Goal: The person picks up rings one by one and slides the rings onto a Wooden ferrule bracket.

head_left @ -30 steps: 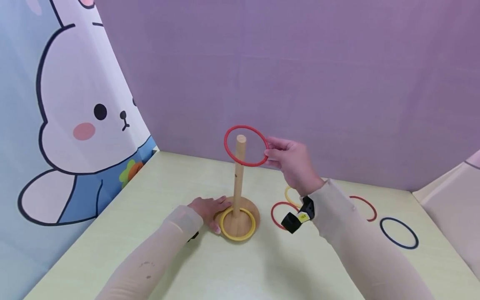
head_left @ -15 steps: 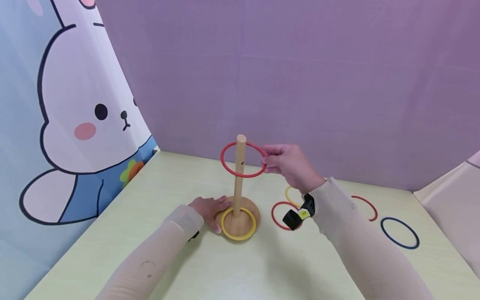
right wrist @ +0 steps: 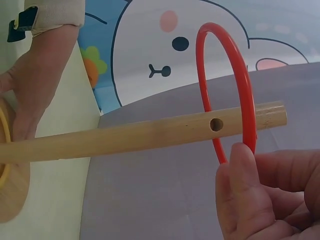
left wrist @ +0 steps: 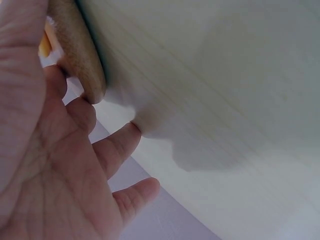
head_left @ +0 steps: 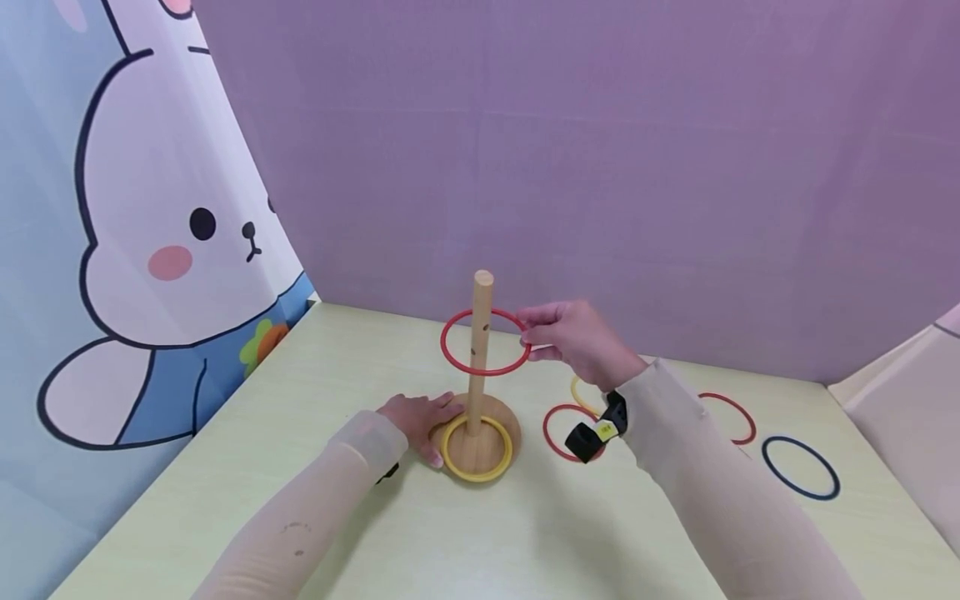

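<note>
A wooden ring toss stand (head_left: 481,350) has an upright peg and a round base (head_left: 498,410); a yellow ring (head_left: 480,477) lies around the peg's foot. With thumb and fingers, my right hand (head_left: 573,337) pinches a red ring (head_left: 483,372), which encircles the upper peg, clear of the base. In the right wrist view the red ring (right wrist: 246,100) stands around the peg (right wrist: 140,132) near its top. At the base's left edge, my left hand (head_left: 417,425) grips the rim. The left wrist view has some fingertips against the base (left wrist: 82,55), and others (left wrist: 137,187) spread away.
On the pale table (head_left: 420,550) to the right lie another red ring (head_left: 547,429), a partly hidden yellow ring (head_left: 576,392), a red ring (head_left: 750,421) partly behind the right sleeve, and a dark blue ring (head_left: 832,477). A purple cloth (head_left: 600,167) hangs behind.
The red ring has come down from the peg's tip to around its upper part, with my right hand lowering along with it. My left hand has stayed on the base.
</note>
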Available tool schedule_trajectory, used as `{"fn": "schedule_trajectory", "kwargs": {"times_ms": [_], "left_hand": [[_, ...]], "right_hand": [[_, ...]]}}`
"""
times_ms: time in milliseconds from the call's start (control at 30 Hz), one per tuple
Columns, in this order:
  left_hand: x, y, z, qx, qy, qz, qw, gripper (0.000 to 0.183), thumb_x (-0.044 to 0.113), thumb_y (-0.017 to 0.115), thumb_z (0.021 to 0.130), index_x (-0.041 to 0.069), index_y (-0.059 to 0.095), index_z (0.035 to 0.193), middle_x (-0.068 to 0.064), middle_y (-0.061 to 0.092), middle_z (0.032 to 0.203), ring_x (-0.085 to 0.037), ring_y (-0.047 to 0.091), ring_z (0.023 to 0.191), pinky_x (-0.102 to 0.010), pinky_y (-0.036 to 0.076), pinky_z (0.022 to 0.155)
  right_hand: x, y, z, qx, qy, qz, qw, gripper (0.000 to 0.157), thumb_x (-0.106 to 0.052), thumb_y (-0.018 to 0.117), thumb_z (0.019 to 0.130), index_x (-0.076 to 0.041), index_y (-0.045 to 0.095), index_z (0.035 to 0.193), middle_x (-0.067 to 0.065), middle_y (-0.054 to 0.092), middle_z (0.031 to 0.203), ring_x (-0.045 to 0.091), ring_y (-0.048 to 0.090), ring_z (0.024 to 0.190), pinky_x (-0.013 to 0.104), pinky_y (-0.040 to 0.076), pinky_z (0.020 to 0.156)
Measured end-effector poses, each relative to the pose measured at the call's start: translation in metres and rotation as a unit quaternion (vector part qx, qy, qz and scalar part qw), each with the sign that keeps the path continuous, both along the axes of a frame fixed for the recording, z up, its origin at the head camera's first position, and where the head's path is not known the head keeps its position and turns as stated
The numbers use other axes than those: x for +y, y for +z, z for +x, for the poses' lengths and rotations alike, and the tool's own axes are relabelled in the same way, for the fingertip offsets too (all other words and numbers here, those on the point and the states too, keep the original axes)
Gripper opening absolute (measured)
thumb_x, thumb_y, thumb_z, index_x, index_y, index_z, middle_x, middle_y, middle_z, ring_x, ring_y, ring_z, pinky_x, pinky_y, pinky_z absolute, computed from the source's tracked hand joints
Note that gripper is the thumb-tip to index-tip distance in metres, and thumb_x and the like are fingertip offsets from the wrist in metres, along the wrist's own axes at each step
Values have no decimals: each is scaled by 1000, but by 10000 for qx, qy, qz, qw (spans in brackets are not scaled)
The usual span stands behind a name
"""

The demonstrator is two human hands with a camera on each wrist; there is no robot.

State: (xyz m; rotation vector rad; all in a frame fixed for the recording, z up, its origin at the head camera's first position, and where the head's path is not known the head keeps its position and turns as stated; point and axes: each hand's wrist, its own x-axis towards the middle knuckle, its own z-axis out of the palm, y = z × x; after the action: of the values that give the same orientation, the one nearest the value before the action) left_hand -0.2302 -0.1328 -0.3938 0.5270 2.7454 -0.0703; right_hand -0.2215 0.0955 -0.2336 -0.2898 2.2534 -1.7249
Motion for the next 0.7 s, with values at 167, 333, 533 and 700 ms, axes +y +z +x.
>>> {"fn": "schedule_trajectory", "kwargs": {"times_ms": [167, 333, 533, 700], "left_hand": [[5, 3, -3, 20, 71, -3, 10000, 89, 50, 79, 73, 32, 36, 149, 5, 31, 155, -24, 47, 129, -50, 43, 96], [10, 3, -9, -13, 186, -15, 9998, 90, 51, 79, 73, 33, 34, 149, 5, 30, 155, -24, 44, 131, -49, 43, 95], [10, 3, -12, 2, 246, 5, 9997, 90, 50, 79, 73, 32, 34, 149, 5, 30, 155, -24, 45, 131, -50, 43, 95], [8, 4, -10, -65, 286, 39, 9996, 90, 49, 79, 73, 32, 35, 149, 4, 30, 155, -26, 44, 132, -50, 43, 95]], "right_hand": [[3, -4, -9, -7, 96, -14, 10000, 34, 4, 58, 92, 8, 58, 126, 17, 62, 111, 15, 61, 82, 27, 55, 75], [8, -8, -22, -44, 172, 35, 9998, 33, 4, 58, 92, 8, 59, 124, 15, 63, 107, 16, 61, 82, 27, 55, 74], [10, -17, -28, -29, 176, -71, 9998, 34, 5, 59, 91, 9, 58, 124, 15, 64, 104, 15, 62, 80, 26, 56, 72], [10, -26, -29, -1, 191, -89, 9998, 35, 5, 58, 91, 9, 57, 126, 17, 64, 105, 14, 63, 79, 27, 56, 73]]}}
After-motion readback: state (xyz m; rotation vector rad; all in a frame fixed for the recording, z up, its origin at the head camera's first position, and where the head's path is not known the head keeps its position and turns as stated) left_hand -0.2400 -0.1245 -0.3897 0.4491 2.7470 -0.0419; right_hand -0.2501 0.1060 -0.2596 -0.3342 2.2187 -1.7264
